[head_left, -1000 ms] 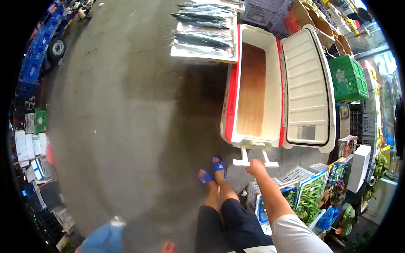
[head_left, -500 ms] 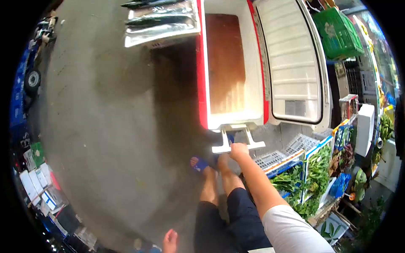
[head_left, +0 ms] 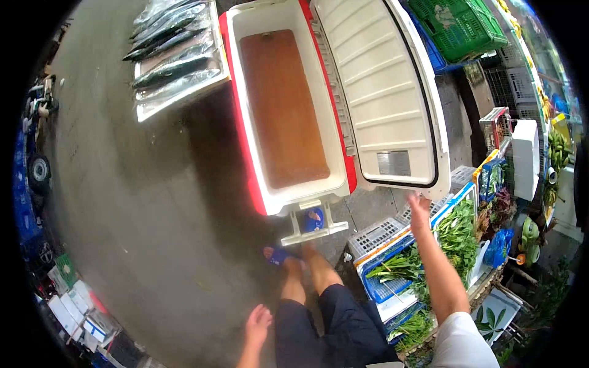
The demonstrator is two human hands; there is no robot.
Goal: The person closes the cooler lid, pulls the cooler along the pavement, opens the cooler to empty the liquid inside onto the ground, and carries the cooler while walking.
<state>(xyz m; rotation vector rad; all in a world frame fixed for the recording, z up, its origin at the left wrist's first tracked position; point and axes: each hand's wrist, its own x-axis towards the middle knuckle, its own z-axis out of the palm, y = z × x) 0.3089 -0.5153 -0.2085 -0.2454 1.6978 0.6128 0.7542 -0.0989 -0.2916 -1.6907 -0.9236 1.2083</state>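
Large white plastic cooler box with red trim point(head_left: 323, 116) stands on the floor directly ahead of the person, open, a reddish-brown layer, water by the look of it, covering its bottom point(head_left: 285, 110). Its ribbed white lid with black seal point(head_left: 380, 92) is swung fully back to the right. White T-shaped pull handle point(head_left: 328, 230) juts from the near end, over the feet.

Change: half a second ago the right hand point(head_left: 419, 211) was on that handle; now it is off, up by the lid's near corner. Handle bare, so the box is probably standing unsupported by either hand.

Pose: right arm stretched forward and out over the produce, fingers pointing to the lid corner. Motion blur; cannot tell whether they touch or pinch its edge. Left hand point(head_left: 258, 323) low beside the left thigh, higher in view than before, fingers loosely spread, nothing in them.

Around: white tray point(head_left: 144, 113) of silvery, dark-backed fish point(head_left: 175, 61) against the box's left side. Blue slippers point(head_left: 279, 256) by the handle, one partly behind it. Leafy green vegetables point(head_left: 457, 233) below the right forearm; green plastic crate point(head_left: 457, 27) beyond the lid.
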